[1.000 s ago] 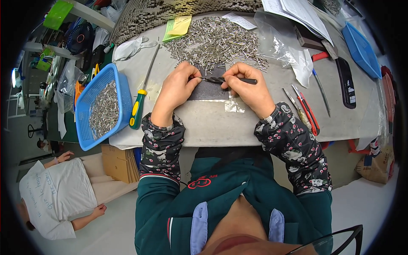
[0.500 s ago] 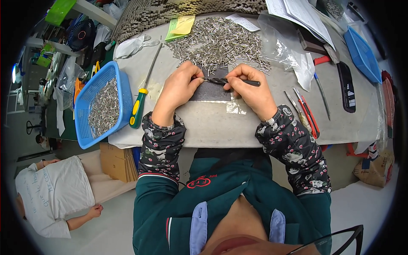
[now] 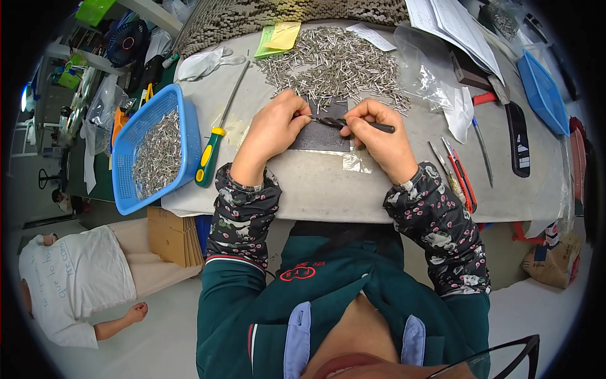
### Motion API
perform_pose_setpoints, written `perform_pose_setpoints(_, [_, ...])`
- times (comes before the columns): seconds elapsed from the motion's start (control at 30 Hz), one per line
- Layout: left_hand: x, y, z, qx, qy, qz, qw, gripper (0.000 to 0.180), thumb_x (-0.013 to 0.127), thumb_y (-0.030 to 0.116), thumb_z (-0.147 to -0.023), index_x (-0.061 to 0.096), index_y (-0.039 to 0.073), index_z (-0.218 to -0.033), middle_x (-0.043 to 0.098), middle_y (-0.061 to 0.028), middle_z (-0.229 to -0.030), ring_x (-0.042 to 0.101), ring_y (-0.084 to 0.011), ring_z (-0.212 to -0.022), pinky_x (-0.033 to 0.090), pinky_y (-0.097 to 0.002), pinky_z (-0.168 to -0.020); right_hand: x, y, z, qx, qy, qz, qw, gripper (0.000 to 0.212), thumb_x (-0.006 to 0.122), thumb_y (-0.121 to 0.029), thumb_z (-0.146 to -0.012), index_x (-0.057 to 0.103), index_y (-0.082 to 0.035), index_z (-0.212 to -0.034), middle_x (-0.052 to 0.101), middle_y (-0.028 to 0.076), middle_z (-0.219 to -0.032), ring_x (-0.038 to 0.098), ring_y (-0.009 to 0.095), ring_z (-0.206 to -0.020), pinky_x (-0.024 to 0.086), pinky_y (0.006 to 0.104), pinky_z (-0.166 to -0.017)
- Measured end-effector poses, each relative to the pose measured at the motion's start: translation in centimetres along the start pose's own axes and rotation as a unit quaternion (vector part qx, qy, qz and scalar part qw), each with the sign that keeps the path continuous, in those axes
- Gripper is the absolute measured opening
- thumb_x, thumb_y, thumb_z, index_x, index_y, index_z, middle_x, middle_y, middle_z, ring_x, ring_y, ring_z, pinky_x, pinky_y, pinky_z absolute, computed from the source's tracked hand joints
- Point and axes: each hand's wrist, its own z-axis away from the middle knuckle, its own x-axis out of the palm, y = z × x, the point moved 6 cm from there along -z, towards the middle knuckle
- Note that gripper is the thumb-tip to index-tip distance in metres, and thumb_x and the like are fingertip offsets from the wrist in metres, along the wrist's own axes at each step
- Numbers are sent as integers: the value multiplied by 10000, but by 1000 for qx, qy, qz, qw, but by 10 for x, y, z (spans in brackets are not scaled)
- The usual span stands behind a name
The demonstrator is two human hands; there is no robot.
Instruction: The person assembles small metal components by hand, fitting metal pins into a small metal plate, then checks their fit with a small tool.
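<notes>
Over a dark grey pad (image 3: 320, 139), my right hand (image 3: 384, 140) is closed around a black twist drill bit (image 3: 329, 122). Its fluted end points left and its plain shank sticks out past my fingers. My left hand (image 3: 273, 129) pinches a small metal pin (image 3: 312, 117), mostly hidden by the fingertips, at the tip of the bit. Just beyond both hands lies a heap of short silvery pins (image 3: 341, 60). To the left, a blue plastic basket (image 3: 190, 139) holds many more of these pins.
A green-yellow screwdriver (image 3: 209, 158) lies beside the basket. At right are a red utility knife (image 3: 463, 180), a pen (image 3: 482, 148), a black sheath (image 3: 518, 139) and a hammer (image 3: 495, 95). Papers (image 3: 451, 31) and a plastic bag (image 3: 420, 63) lie behind. A person (image 3: 79, 271) is at far left.
The whole view has shifted slightly, so the table's things sit a little further right. Both hands keep the same hold, bit and pin still tip to tip.
</notes>
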Motion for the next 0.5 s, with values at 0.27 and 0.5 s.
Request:
perform_pose_setpoints(0.27, [-4, -2, 1, 2, 4, -7, 1000, 89, 603, 50, -751, 569, 9, -823, 513, -103, -801, 524, -248, -731, 416, -314, -647, 3, -2, -3, 0, 11, 0, 1000, 79, 547, -100, -837, 575, -28, -846, 634, 26, -723, 500, 23, -551, 389, 154, -499])
perform_pose_setpoints(0.5, [-2, -3, 1, 3, 2, -9, 1000, 92, 606, 48, -753, 566, 10, -826, 514, -101, -801, 533, -245, -743, 422, -311, -652, 2, 0, -2, 14, 11, 6, 1000, 80, 549, -103, -836, 575, -28, -848, 634, 27, -722, 498, 24, -548, 389, 160, -498])
